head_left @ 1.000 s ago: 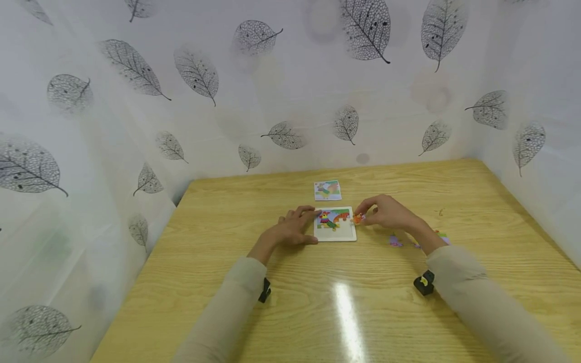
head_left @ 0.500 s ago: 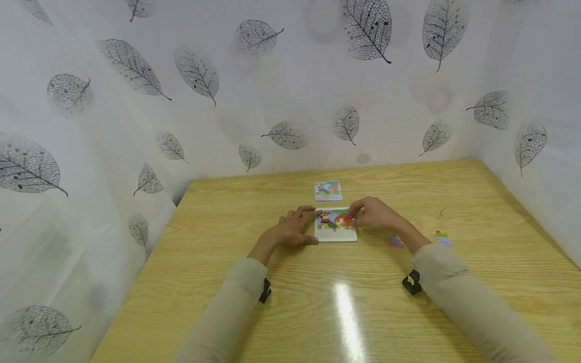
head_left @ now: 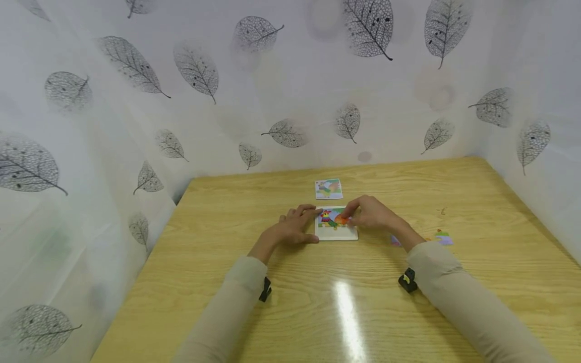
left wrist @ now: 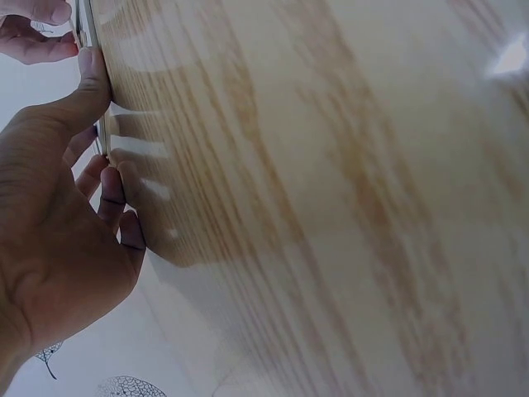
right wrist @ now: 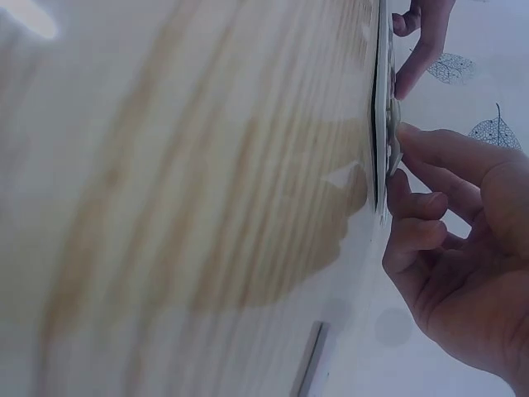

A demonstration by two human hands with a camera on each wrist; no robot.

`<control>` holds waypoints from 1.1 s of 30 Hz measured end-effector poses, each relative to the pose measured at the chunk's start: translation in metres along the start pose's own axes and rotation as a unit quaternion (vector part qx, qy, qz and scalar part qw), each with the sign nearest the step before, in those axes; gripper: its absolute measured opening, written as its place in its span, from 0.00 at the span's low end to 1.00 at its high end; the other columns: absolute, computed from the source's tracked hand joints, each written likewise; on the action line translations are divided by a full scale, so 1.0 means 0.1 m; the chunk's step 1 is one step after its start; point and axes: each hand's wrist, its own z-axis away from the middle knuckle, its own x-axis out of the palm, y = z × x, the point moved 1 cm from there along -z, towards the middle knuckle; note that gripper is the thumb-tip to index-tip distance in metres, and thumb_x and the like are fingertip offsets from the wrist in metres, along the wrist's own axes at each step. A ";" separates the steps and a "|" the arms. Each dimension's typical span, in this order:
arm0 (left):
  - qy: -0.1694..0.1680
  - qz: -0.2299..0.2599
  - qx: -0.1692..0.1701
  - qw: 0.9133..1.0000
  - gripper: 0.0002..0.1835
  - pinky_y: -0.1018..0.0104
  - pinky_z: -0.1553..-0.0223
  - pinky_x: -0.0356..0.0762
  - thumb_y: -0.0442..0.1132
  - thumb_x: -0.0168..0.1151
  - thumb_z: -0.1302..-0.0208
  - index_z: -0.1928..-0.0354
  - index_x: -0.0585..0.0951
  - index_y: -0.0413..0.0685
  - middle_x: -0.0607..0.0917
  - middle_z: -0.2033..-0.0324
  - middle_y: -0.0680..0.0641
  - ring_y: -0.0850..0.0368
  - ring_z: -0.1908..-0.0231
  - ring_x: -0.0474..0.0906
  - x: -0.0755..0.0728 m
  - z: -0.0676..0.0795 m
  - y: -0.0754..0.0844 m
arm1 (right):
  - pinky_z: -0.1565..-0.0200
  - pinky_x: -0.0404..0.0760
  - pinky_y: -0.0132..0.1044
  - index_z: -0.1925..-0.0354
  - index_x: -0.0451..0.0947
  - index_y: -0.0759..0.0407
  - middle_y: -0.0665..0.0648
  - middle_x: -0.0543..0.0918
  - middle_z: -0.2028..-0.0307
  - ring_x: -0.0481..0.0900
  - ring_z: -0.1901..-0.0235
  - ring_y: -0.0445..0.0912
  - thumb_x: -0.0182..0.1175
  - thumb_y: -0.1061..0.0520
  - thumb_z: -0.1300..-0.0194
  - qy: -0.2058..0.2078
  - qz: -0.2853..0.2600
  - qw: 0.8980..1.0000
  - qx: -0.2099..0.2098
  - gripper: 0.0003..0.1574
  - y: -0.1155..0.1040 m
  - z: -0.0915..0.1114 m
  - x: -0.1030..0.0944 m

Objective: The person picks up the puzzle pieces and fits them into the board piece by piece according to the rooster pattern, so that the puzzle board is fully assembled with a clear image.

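A white-framed jigsaw puzzle tray (head_left: 336, 235) lies on the table, with a colourful rooster picture in its upper part and bare white below. My left hand (head_left: 295, 227) rests along its left side, fingers spread, index finger on the upper left and thumb near the lower left corner. My right hand (head_left: 374, 214) pinches an orange puzzle piece (head_left: 342, 220) over the right part of the picture, largely covered by the fingers. In the right wrist view, the thumb and fingers of the right hand (right wrist: 463, 215) meet at the tray's thin edge.
Behind the tray lies a small picture card (head_left: 329, 189) with a pale rooster. Loose puzzle pieces lie on the table (head_left: 317, 302) to the right, among them a green and purple piece (head_left: 444, 237) and a purple piece (head_left: 396, 240) partly behind the right forearm. A leaf-patterned curtain (head_left: 290, 91) surrounds the table.
My right hand has moved left from beside the tray's right edge to over the picture, carrying the orange puzzle piece. My left hand has stayed at the tray's left side.
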 end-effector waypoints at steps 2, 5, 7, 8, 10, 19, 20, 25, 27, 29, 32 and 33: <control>0.000 -0.001 -0.002 1.000 0.46 0.35 0.29 0.55 0.58 0.63 0.28 0.16 0.52 0.62 0.48 0.18 0.49 0.38 0.24 0.52 0.00 -0.01 -0.01 | 0.41 0.77 0.59 0.53 0.89 0.62 0.60 0.90 0.53 0.81 0.44 0.62 0.70 0.66 0.37 0.000 -0.001 1.000 0.005 0.13 0.00 -0.01 0.00; -0.002 -0.002 -0.001 1.000 0.46 0.36 0.29 0.55 0.58 0.63 0.28 0.16 0.51 0.62 0.48 0.18 0.49 0.38 0.24 0.52 0.00 -0.01 -0.01 | 0.42 0.78 0.58 0.53 0.88 0.63 0.60 0.89 0.53 0.82 0.46 0.61 0.71 0.65 0.37 0.000 0.000 1.000 0.010 0.13 -0.01 -0.01 0.00; -0.001 -0.002 0.000 1.000 0.46 0.36 0.29 0.55 0.58 0.63 0.28 0.16 0.51 0.62 0.48 0.18 0.49 0.38 0.24 0.52 0.00 -0.02 -0.01 | 0.43 0.78 0.57 0.53 0.88 0.63 0.60 0.89 0.54 0.82 0.47 0.60 0.71 0.65 0.38 0.000 0.001 1.000 0.011 0.13 -0.01 -0.01 0.00; 0.000 -0.002 0.000 1.000 0.46 0.36 0.29 0.55 0.58 0.63 0.28 0.16 0.52 0.62 0.48 0.18 0.49 0.38 0.24 0.52 0.00 -0.02 -0.01 | 0.43 0.78 0.57 0.53 0.88 0.63 0.60 0.89 0.54 0.82 0.47 0.59 0.71 0.65 0.38 0.000 0.002 1.000 0.010 0.13 -0.01 -0.02 0.00; 0.003 -0.002 -0.001 1.000 0.46 0.36 0.29 0.56 0.57 0.64 0.28 0.16 0.52 0.62 0.48 0.18 0.48 0.38 0.25 0.53 0.01 -0.01 -0.01 | 0.43 0.78 0.57 0.53 0.87 0.63 0.60 0.88 0.54 0.82 0.47 0.59 0.71 0.65 0.38 0.001 0.002 1.000 0.010 0.14 -0.02 -0.02 0.01; 0.006 -0.007 -0.003 1.000 0.46 0.37 0.30 0.57 0.56 0.64 0.28 0.16 0.52 0.62 0.49 0.18 0.49 0.38 0.25 0.54 0.00 -0.01 0.00 | 0.45 0.78 0.55 0.52 0.85 0.64 0.61 0.85 0.54 0.80 0.50 0.58 0.72 0.65 0.39 -0.002 -0.003 1.000 0.011 0.15 0.00 -0.05 0.03; 0.005 -0.007 -0.003 1.000 0.46 0.37 0.31 0.58 0.56 0.64 0.28 0.16 0.52 0.62 0.49 0.18 0.49 0.38 0.25 0.54 0.00 0.00 0.00 | 0.44 0.78 0.55 0.52 0.84 0.64 0.61 0.85 0.53 0.79 0.49 0.58 0.72 0.65 0.39 -0.003 -0.005 1.000 0.012 0.15 0.01 -0.05 0.04; 0.003 -0.005 -0.002 1.000 0.46 0.36 0.30 0.57 0.56 0.64 0.28 0.16 0.52 0.62 0.49 0.18 0.49 0.38 0.25 0.53 0.00 0.00 0.00 | 0.42 0.77 0.56 0.52 0.82 0.65 0.62 0.84 0.53 0.79 0.48 0.58 0.71 0.67 0.39 -0.008 -0.012 1.000 0.014 0.16 0.02 -0.07 0.06; 0.003 -0.004 -0.001 1.000 0.46 0.35 0.30 0.56 0.57 0.64 0.28 0.16 0.52 0.62 0.48 0.18 0.49 0.38 0.25 0.53 0.00 0.00 0.01 | 0.43 0.77 0.55 0.52 0.82 0.66 0.62 0.84 0.53 0.79 0.49 0.58 0.71 0.68 0.39 -0.008 -0.013 1.000 0.012 0.16 0.02 -0.07 0.06; 0.004 -0.004 -0.001 1.000 0.46 0.35 0.30 0.56 0.57 0.64 0.28 0.16 0.52 0.62 0.48 0.18 0.49 0.38 0.25 0.53 0.00 0.00 0.00 | 0.44 0.77 0.54 0.52 0.81 0.66 0.62 0.83 0.54 0.78 0.50 0.57 0.71 0.69 0.39 -0.008 -0.016 1.000 0.010 0.17 0.01 -0.07 0.06; 0.004 -0.008 -0.001 1.000 0.46 0.36 0.30 0.57 0.57 0.64 0.28 0.16 0.52 0.62 0.49 0.18 0.49 0.38 0.25 0.53 0.01 -0.01 0.00 | 0.47 0.78 0.51 0.54 0.80 0.66 0.61 0.83 0.55 0.78 0.52 0.56 0.71 0.69 0.39 -0.010 -0.022 1.000 0.012 0.15 0.00 -0.07 0.06; 0.004 -0.009 -0.002 1.000 0.46 0.36 0.30 0.57 0.57 0.64 0.28 0.16 0.52 0.62 0.49 0.18 0.49 0.38 0.25 0.54 0.01 -0.01 -0.01 | 0.48 0.78 0.50 0.55 0.80 0.66 0.61 0.83 0.55 0.78 0.52 0.55 0.70 0.69 0.39 -0.011 -0.026 0.999 0.014 0.14 0.00 -0.07 0.06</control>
